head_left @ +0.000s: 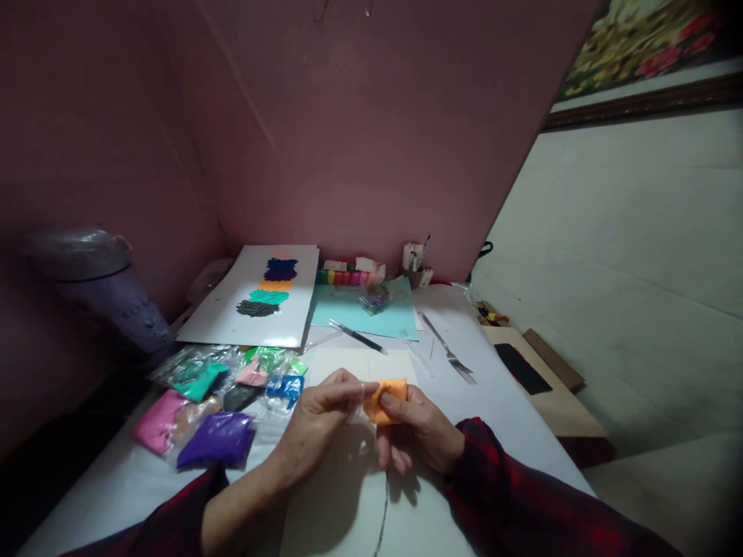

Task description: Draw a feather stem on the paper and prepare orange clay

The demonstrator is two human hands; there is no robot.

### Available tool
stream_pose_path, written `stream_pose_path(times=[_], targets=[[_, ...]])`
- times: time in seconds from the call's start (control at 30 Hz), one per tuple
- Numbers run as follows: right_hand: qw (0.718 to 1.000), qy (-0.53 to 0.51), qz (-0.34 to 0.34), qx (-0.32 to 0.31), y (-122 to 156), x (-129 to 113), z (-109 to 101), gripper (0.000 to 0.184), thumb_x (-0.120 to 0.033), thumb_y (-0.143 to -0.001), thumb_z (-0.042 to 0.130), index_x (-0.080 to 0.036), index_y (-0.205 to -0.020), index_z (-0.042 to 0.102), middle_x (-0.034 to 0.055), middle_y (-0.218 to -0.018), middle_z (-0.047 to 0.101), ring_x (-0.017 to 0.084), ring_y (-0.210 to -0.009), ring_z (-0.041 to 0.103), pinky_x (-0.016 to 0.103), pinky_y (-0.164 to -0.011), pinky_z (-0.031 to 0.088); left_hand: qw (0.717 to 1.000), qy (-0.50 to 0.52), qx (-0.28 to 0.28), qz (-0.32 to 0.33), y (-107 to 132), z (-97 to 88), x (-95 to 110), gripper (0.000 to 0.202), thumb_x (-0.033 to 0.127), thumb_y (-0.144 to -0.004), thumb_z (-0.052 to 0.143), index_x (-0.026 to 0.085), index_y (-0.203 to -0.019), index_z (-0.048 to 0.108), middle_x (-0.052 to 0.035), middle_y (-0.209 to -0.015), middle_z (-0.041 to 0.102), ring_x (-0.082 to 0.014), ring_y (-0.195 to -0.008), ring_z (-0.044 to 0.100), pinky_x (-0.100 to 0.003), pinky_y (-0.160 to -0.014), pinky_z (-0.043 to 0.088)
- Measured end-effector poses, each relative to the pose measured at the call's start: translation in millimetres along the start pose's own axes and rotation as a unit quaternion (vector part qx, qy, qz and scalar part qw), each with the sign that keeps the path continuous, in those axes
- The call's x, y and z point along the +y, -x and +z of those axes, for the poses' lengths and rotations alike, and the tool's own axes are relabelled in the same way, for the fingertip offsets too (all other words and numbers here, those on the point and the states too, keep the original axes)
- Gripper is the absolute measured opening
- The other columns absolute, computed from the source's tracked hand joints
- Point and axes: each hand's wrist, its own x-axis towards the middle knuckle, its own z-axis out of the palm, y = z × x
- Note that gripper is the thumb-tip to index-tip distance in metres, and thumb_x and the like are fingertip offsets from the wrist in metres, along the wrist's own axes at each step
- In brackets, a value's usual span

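Observation:
An orange packet of modelling clay (395, 387) in thin clear plastic is held up over a white sheet (330, 480). My right hand (426, 425) grips it, thumb pressed on its front face. On the packet's left side, my left hand (325, 414) is closed on the loose clear plastic edge, with its fingertips at the clay. A dark drawn line (382, 510) runs down the sheet below my hands. To the left lie several bagged clay pieces, among them a purple packet (217, 441), a pink packet (158, 422) and a blue packet (285, 389).
Behind my hands lie a dark pen-like tool (363, 339), a fork (450, 352) and a light blue sheet (342, 313). A white board (224, 309) with coloured clay bands stands back left, near a large bottle (110, 302). Cardboard (551, 387) sits beyond the table's right edge.

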Motion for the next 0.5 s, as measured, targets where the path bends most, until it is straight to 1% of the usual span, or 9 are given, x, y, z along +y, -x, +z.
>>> stream_pose_path(times=[0.07, 0.13, 0.2, 0.27, 0.33, 0.4, 0.47, 0.5], targets=[[1.000, 0.003, 0.000, -0.001, -0.1, -0.1, 0.6, 0.053, -0.059, -0.082, 0.062, -0.008, -0.094, 0.060, 0.0086, -0.052, 0.068, 0.009, -0.028, 0.051, 0.014, -0.029, 0.036, 1.000, 0.007, 0.007, -0.009, 0.4, 1.0, 1.1, 0.025, 0.017, -0.076, 0.062, 0.027, -0.092, 0.080, -0.0021, -0.080, 0.055, -0.0145, -0.076, 0.053, -0.027, -0.071, 0.039], [1.000, 0.005, 0.002, 0.000, 0.0, -0.2, 1.3, 0.054, -0.060, -0.082, 0.062, -0.008, -0.094, 0.060, 0.0087, -0.051, 0.068, 0.009, -0.028, 0.050, 0.014, -0.029, 0.035, 1.000, 0.018, 0.014, -0.016, 0.5, 2.3, 1.4, 0.019, 0.015, -0.074, 0.063, 0.024, -0.080, 0.079, -0.0013, -0.077, 0.054, -0.0140, -0.074, 0.052, -0.026, -0.070, 0.039], [1.000, 0.008, 0.005, 0.002, 0.4, -0.4, 2.0, 0.054, -0.061, -0.082, 0.061, -0.008, -0.092, 0.060, 0.0088, -0.051, 0.068, 0.009, -0.028, 0.050, 0.014, -0.029, 0.034, 1.000, 0.024, 0.017, -0.012, 0.0, 3.2, 0.5, 0.015, 0.013, -0.072, 0.063, 0.021, -0.070, 0.076, -0.0008, -0.074, 0.054, -0.0133, -0.071, 0.051, -0.026, -0.068, 0.039], [1.000, 0.018, 0.006, 0.006, 1.1, -0.7, 2.7, 0.054, -0.062, -0.083, 0.060, -0.008, -0.091, 0.060, 0.0086, -0.051, 0.068, 0.009, -0.029, 0.049, 0.014, -0.029, 0.034, 0.999, 0.023, 0.025, 0.000, -0.8, 3.4, -1.4, 0.015, 0.011, -0.069, 0.063, 0.020, -0.066, 0.075, -0.0009, -0.073, 0.055, -0.0134, -0.070, 0.051, -0.025, -0.066, 0.039], [0.999, 0.033, 0.005, 0.016, 1.8, -1.6, 3.8, 0.054, -0.062, -0.085, 0.057, -0.009, -0.091, 0.059, 0.0080, -0.052, 0.067, 0.008, -0.030, 0.050, 0.014, -0.030, 0.034, 0.999, 0.020, 0.041, 0.011, -1.4, 3.1, -3.3, 0.016, 0.011, -0.068, 0.064, 0.021, -0.070, 0.077, -0.0010, -0.071, 0.056, -0.0134, -0.069, 0.051, -0.025, -0.065, 0.038], [0.998, 0.054, -0.005, 0.037, 2.2, -2.9, 5.3, 0.052, -0.061, -0.086, 0.056, -0.010, -0.092, 0.059, 0.0073, -0.056, 0.068, 0.008, -0.033, 0.051, 0.015, -0.032, 0.034, 0.998, 0.022, 0.058, 0.015, -1.8, 2.9, -4.1, 0.017, 0.015, -0.070, 0.068, 0.023, -0.078, 0.080, -0.0005, -0.069, 0.055, -0.0127, -0.066, 0.050, -0.025, -0.063, 0.038], [0.994, 0.069, -0.041, 0.075, 2.4, -4.3, 6.7, 0.047, -0.058, -0.085, 0.060, -0.013, -0.093, 0.057, 0.0049, -0.064, 0.068, 0.007, -0.039, 0.053, 0.015, -0.034, 0.035, 0.998, 0.031, 0.059, 0.003, -1.8, 2.9, -3.5, 0.022, 0.019, -0.071, 0.070, 0.025, -0.089, 0.081, 0.0002, -0.068, 0.054, -0.0120, -0.065, 0.049, -0.025, -0.062, 0.037], [0.990, 0.073, -0.068, 0.096, 2.3, -4.9, 7.2, 0.044, -0.056, -0.083, 0.064, -0.014, -0.094, 0.055, 0.0033, -0.068, 0.068, 0.007, -0.043, 0.054, 0.015, -0.036, 0.037, 0.998, 0.036, 0.053, -0.006, -1.8, 2.9, -2.9, 0.025, 0.019, -0.070, 0.070, 0.026, -0.092, 0.080, 0.0005, -0.068, 0.053, -0.0117, -0.064, 0.049, -0.024, -0.062, 0.037]])
